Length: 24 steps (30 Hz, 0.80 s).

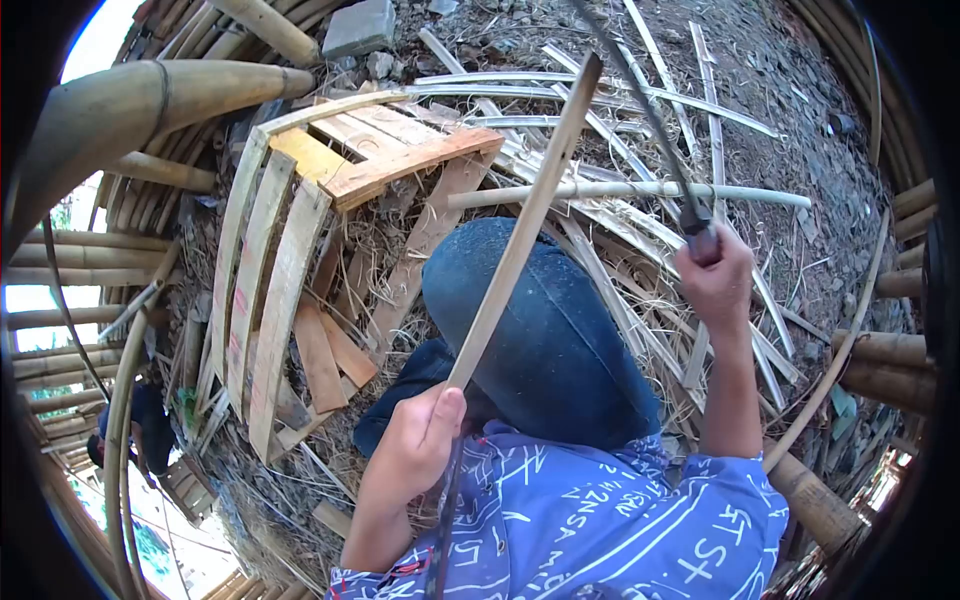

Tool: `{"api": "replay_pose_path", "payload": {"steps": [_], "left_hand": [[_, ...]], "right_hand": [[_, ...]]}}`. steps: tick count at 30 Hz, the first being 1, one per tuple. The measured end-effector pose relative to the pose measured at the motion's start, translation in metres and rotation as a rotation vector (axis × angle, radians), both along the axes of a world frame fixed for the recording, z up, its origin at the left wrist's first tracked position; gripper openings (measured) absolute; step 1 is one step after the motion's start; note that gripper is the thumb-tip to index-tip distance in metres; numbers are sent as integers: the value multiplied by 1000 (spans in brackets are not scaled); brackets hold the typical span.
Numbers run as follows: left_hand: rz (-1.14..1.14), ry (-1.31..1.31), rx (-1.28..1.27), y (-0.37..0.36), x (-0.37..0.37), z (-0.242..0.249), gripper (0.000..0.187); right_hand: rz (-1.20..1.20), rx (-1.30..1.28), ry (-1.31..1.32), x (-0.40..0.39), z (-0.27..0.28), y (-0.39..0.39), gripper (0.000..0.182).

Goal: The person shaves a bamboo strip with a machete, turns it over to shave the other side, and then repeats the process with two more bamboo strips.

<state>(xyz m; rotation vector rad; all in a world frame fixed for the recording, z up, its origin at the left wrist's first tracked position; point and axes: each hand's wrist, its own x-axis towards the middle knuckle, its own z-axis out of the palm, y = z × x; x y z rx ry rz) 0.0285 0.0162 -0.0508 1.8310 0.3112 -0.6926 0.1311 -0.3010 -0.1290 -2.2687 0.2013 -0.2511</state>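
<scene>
My left hand is closed around the lower part of a long, flat bamboo strip. The strip slants up and away across my bent knee, and its far end is dark. My right hand grips the dark handle of a machete, which is raised to the right of the strip. Its long blade points away from me and runs out at the top of the view. Blade and strip look apart, though depth is hard to judge. Beneath them, a pale round stick lies across split bamboo strips.
A wooden slatted crate lies to the left of my knee. Shavings and split strips cover the ground ahead. A grey block sits at the top. Thick bamboo poles stand around, and another person is at far left.
</scene>
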Motion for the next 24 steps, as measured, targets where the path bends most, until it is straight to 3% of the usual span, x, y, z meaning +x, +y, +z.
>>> {"api": "replay_pose_path", "payload": {"steps": [5,9,11,21,24], "left_hand": [[13,10,4,-6,14,-10,44],[-40,-181,76,-17,28,-10,44],[-107,-265,216,-24,35,-3,46],[-105,-336,398,-37,33,2,44],[-79,-341,422,-38,31,1,44]], "right_hand": [[298,-6,-95,0,36,51,12],[452,-46,-211,0,44,74,16],[535,-191,-202,2,44,78,18],[503,-545,-134,24,44,67,24],[504,-537,-180,34,39,62,24]]}}
